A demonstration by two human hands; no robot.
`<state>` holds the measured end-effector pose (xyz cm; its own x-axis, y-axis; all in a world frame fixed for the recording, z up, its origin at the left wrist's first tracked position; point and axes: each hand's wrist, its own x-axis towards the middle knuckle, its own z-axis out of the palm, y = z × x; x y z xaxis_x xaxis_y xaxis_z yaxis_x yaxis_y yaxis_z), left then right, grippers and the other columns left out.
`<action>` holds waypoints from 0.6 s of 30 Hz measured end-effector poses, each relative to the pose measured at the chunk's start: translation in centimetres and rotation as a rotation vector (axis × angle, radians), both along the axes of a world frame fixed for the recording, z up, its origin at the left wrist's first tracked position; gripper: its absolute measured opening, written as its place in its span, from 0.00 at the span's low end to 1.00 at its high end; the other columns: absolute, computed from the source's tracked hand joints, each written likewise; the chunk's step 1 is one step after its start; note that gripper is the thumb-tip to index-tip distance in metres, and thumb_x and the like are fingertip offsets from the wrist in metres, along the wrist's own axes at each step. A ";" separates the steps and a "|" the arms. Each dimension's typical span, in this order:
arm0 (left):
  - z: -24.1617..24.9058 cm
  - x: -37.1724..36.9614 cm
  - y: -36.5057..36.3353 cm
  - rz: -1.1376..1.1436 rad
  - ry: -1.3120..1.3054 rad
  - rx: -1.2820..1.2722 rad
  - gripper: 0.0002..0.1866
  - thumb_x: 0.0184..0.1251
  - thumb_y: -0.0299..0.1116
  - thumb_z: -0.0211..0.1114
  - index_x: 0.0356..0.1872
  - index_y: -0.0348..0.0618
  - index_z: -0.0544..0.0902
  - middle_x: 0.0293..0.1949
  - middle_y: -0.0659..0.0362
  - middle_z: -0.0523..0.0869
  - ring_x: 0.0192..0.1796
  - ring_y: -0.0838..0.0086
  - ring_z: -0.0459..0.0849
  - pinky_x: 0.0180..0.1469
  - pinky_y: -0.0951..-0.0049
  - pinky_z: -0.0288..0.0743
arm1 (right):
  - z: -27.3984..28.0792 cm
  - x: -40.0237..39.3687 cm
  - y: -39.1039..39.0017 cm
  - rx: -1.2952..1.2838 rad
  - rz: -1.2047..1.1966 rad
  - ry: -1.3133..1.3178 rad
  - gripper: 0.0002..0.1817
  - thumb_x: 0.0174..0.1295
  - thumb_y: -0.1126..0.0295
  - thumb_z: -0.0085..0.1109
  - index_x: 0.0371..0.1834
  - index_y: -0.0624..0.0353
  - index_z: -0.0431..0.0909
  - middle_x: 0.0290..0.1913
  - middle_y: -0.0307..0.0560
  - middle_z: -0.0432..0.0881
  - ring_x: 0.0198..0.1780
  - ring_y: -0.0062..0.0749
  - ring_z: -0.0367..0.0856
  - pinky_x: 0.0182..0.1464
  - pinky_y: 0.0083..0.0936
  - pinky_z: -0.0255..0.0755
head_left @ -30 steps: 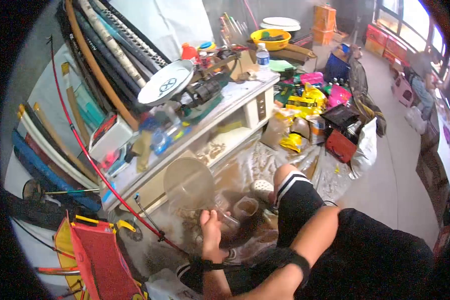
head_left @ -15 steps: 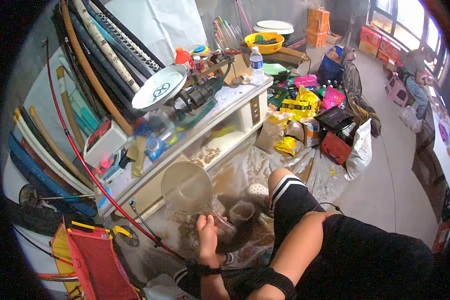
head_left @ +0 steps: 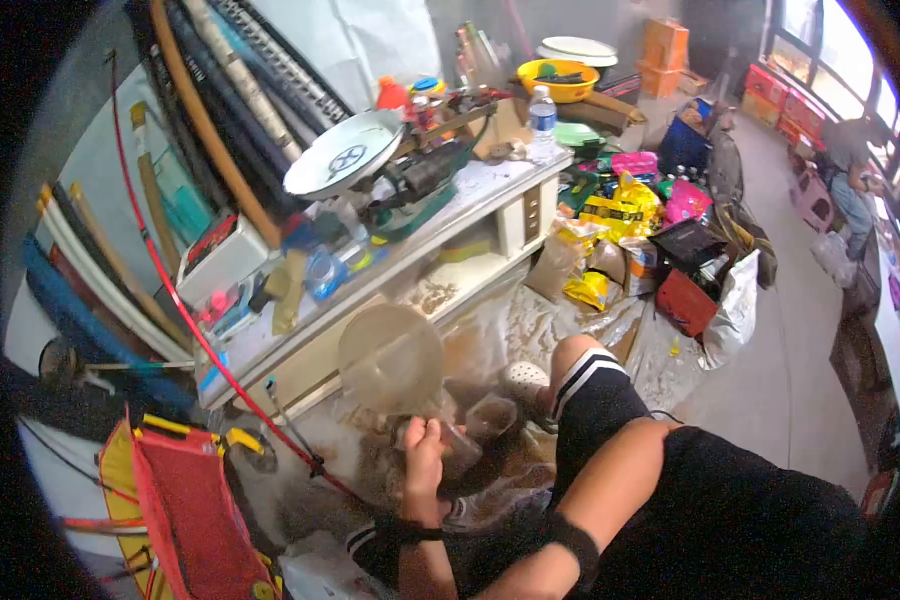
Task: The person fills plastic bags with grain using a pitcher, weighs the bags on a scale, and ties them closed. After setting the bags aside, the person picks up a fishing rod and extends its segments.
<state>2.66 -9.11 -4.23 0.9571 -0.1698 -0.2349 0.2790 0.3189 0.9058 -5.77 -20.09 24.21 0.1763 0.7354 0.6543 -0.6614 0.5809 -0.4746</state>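
My left hand (head_left: pixel 425 458) is closed around the handle of a large translucent plastic water dipper (head_left: pixel 390 360). Its round bowl, slightly blurred, is held up in front of the low white cabinet. A small clear container (head_left: pixel 491 416) stands on the wet, brown-smeared floor just beyond that hand. My right forearm crosses my thigh, with a black band at the wrist. Only a bit of my right hand (head_left: pixel 518 580) shows at the bottom edge; its fingers are out of frame.
A white cabinet (head_left: pixel 370 300) carries a scale with a white pan (head_left: pixel 345 153) and a water bottle (head_left: pixel 542 125). A red pole (head_left: pixel 185 310) slants across the left, above a red folding seat (head_left: pixel 195 500). Bags (head_left: pixel 625 215) are heaped on the floor. A person (head_left: pixel 850 190) is near the window.
The view has shifted, so the room sits further right in the frame. My left hand and the dipper appear slightly further right; the grip is the same.
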 end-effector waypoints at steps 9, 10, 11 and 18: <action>-1.4 0.3 -0.6 0.181 -0.157 0.108 0.19 0.69 0.35 0.54 0.56 0.36 0.69 0.48 0.57 0.77 0.46 0.70 0.81 0.51 0.63 0.75 | -11.3 11.4 -3.8 -0.882 -0.929 -0.285 0.05 0.59 0.74 0.59 0.36 0.60 0.74 0.32 0.37 0.79 0.35 0.17 0.75 0.38 0.17 0.72; 0.4 0.1 -0.5 0.112 0.131 0.026 0.17 0.70 0.33 0.52 0.55 0.37 0.69 0.48 0.59 0.77 0.47 0.70 0.80 0.52 0.65 0.75 | -12.9 12.5 -4.2 -0.939 -0.967 -0.236 0.05 0.60 0.71 0.58 0.34 0.60 0.75 0.29 0.37 0.79 0.31 0.16 0.75 0.35 0.18 0.72; 1.0 0.3 -0.4 0.062 0.081 -0.037 0.15 0.70 0.31 0.51 0.55 0.37 0.69 0.47 0.60 0.78 0.47 0.71 0.80 0.50 0.66 0.76 | -15.8 13.9 -4.8 -1.014 -1.036 -0.349 0.06 0.60 0.69 0.57 0.33 0.60 0.75 0.27 0.39 0.78 0.29 0.18 0.74 0.32 0.20 0.71; -1.6 2.3 -0.1 0.074 -0.007 0.071 0.10 0.70 0.30 0.50 0.47 0.39 0.73 0.42 0.62 0.79 0.44 0.76 0.80 0.41 0.76 0.74 | -19.6 17.1 -4.3 -1.351 -1.297 -0.668 0.14 0.60 0.61 0.56 0.28 0.62 0.72 0.19 0.53 0.72 0.22 0.35 0.71 0.26 0.32 0.64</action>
<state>4.92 -9.19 -5.87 0.9682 -0.0813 -0.2367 0.2500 0.2734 0.9288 11.32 -24.42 4.64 0.9240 0.3777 0.0601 0.2221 -0.4020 -0.8883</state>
